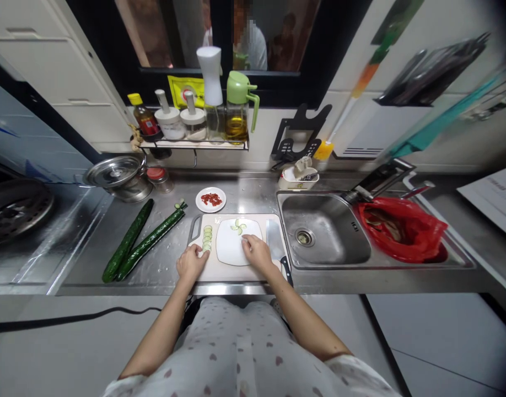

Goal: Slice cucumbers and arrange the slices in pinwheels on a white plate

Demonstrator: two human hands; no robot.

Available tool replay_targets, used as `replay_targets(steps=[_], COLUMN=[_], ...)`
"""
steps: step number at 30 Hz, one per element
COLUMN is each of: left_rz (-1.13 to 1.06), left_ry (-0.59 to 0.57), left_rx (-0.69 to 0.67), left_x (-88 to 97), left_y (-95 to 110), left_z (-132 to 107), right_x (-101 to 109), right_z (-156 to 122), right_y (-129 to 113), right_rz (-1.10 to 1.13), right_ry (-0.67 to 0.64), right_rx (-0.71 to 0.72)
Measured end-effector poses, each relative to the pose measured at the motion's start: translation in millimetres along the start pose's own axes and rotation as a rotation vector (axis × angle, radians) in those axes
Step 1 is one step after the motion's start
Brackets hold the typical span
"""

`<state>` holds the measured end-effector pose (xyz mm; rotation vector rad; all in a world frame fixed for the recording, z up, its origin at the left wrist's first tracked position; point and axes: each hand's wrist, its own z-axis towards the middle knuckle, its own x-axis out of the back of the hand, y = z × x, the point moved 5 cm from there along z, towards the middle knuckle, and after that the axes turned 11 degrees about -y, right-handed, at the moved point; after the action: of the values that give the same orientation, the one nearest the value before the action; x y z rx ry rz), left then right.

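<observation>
A pale cutting board [220, 269] lies at the counter's front edge with a white plate [230, 251] on it. A few cucumber slices [238, 226] lie at the plate's far side, and a row of cut slices [207, 237] lies on the board to its left. My left hand [190, 262] rests curled on the board by the near end of that row, fingers pinched at a slice. My right hand [257, 252] sits on the plate's right part, fingertips pressed together over it. A cleaver [274, 241] lies on the board's right edge.
Two whole cucumbers [141, 240] lie on the steel counter to the left. Behind the board stands a small dish of red chilli pieces [210, 199]. A sink [323, 234] with a red bag [402, 229] is at the right. A pot lid [114, 172] and a shelf of bottles [195, 144] stand behind.
</observation>
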<state>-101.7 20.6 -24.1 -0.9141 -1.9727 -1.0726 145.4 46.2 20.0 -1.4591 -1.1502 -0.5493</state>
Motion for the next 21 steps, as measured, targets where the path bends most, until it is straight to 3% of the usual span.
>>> replay_targets(steps=[4,9,21], left_rz=[-0.002,0.006,-0.081], left_ry=[0.010,0.022,0.084], left_rx=[-0.002,-0.004,-0.005], left_x=[-1.2,-1.6,-6.3], left_y=[-1.7,0.0,3.0], left_z=[0.6,1.7,1.1], right_x=[-13.5,-27.3,-19.8], right_z=[-26.0,-40.1,-46.3], right_y=[-9.1,-6.4,5.7], right_rz=[0.050,0.046,0.095], right_ry=[0.021,-0.007,0.084], right_rx=[0.087,0.055,0.033])
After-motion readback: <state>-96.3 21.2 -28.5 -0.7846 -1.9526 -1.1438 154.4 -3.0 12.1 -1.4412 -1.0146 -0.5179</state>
